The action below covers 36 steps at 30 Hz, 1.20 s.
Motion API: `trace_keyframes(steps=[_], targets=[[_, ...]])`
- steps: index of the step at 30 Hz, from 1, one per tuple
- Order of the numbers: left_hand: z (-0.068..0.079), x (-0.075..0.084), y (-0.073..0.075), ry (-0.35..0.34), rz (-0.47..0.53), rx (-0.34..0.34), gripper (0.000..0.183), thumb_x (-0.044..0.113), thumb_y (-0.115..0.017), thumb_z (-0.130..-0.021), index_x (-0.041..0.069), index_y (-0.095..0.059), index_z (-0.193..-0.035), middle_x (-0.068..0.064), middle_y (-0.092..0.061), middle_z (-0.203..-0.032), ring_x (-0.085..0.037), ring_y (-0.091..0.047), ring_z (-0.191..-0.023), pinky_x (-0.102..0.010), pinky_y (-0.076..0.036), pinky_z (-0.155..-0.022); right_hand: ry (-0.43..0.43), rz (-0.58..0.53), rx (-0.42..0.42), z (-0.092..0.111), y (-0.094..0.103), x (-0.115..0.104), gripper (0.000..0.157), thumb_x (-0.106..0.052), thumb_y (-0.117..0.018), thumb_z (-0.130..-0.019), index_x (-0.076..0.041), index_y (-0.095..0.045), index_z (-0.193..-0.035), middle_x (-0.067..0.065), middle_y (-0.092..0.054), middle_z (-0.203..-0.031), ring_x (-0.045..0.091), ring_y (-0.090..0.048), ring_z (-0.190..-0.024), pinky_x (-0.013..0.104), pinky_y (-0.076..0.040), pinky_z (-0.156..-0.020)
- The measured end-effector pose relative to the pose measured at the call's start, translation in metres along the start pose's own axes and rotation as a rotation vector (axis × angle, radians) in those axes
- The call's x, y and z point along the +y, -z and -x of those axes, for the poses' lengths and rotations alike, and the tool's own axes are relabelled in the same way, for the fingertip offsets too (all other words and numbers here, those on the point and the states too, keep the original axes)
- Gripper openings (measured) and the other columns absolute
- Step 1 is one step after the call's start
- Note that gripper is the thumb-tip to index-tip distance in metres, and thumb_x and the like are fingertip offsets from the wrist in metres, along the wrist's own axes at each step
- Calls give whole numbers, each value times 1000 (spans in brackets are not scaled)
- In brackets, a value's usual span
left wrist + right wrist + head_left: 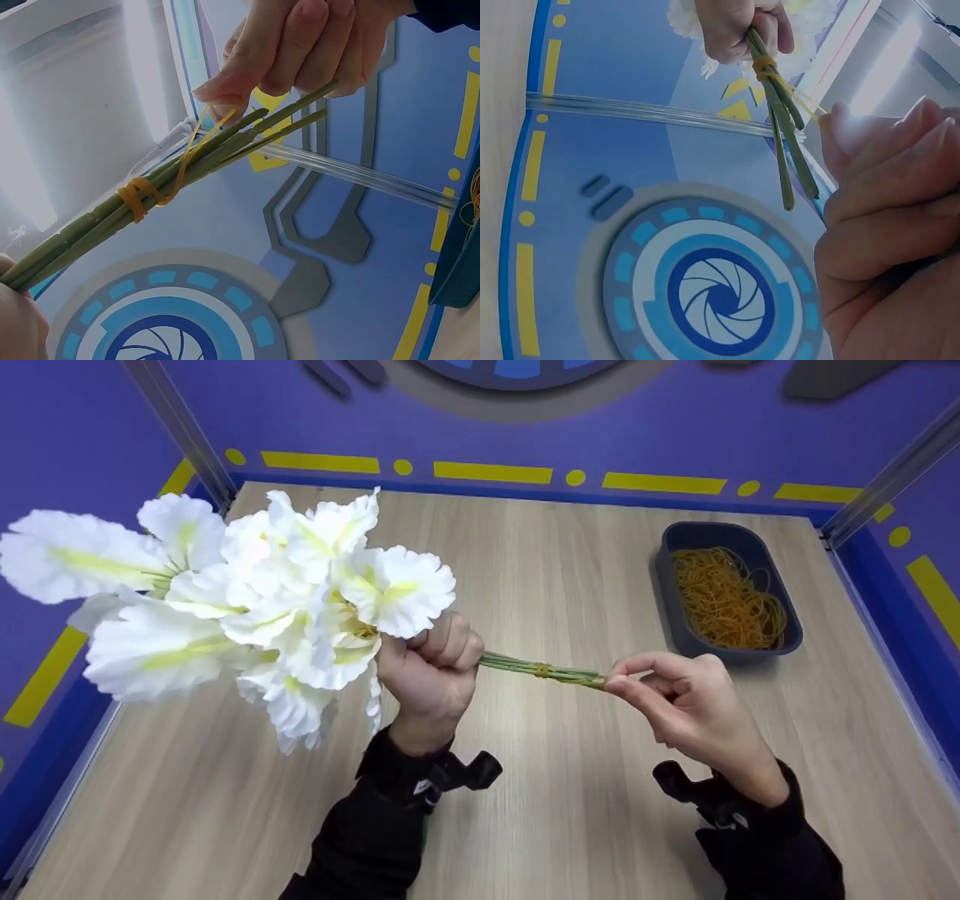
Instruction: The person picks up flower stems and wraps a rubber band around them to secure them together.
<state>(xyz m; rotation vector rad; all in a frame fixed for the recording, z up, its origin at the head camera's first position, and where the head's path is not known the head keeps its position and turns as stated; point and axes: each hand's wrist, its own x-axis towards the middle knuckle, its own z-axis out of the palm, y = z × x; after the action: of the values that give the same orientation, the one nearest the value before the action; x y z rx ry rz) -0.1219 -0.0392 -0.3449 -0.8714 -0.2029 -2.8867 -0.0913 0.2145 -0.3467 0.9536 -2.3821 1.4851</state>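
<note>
A bunch of white artificial flowers (300, 600) with yellow streaks is gripped in my left hand (435, 682), its fingers wrapped around the stems just below the blooms. The green stems (506, 661) stick out to the right of the fist. A yellow-brown rubber band (142, 196) is wound around them partway along. My right hand (690, 697) pinches a stretched loop of that band between thumb and forefinger, drawn toward the cut stem ends (799, 187). In the right wrist view the loop runs taut from the wound part to the fingertips (836, 131).
A dark grey plastic box (791, 641) filled with loose rubber bands (724, 600) stands on the wooden table (555, 810) at the back right. Blue panels (510, 427) with yellow markings enclose the table at the back and sides.
</note>
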Motion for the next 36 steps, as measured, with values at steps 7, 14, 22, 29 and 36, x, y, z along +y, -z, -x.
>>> trace_keyframes(steps=[7,14,22,29,36], targets=[[-2,2,-3,15,77,103,50,11,-61,-84,16,-15,-62,7,-10,-56,-5,-9,-48,-16,-8,-42,26,138,-43,-1,4,3,26,10,-72,-86,-12,-71,-100,-12,-48,-53,0,-39,-38,16,-30,-35],[-3,3,-2,33,111,141,50,10,-59,-83,17,-15,-62,8,-10,-56,-4,-9,-47,-16,-8,-41,253,270,-57,-10,5,14,16,-24,-65,-100,-9,-71,-99,-11,-58,-65,-3,-33,-47,13,-25,-42],[-2,3,-4,81,143,181,50,8,-59,-82,17,-14,-63,8,-10,-56,-5,-10,-47,-16,-8,-42,560,352,-142,-14,11,24,23,-22,-57,-105,-4,-70,-100,-6,-65,-69,-3,-42,-44,10,-32,-41],[-3,4,-2,127,161,202,49,9,-57,-84,18,-13,-64,8,-10,-56,-4,-10,-47,-16,-8,-42,570,416,-132,-13,13,24,24,-23,-55,-106,-4,-70,-101,-4,-68,-71,-3,-40,-42,11,-31,-39],[-5,5,-1,178,160,243,48,11,-56,-85,18,-14,-63,9,-12,-55,-3,-11,-46,-16,-8,-42,583,413,-110,-12,13,21,23,-22,-56,-105,-5,-71,-101,-7,-64,-67,-3,-40,-41,11,-31,-39]])
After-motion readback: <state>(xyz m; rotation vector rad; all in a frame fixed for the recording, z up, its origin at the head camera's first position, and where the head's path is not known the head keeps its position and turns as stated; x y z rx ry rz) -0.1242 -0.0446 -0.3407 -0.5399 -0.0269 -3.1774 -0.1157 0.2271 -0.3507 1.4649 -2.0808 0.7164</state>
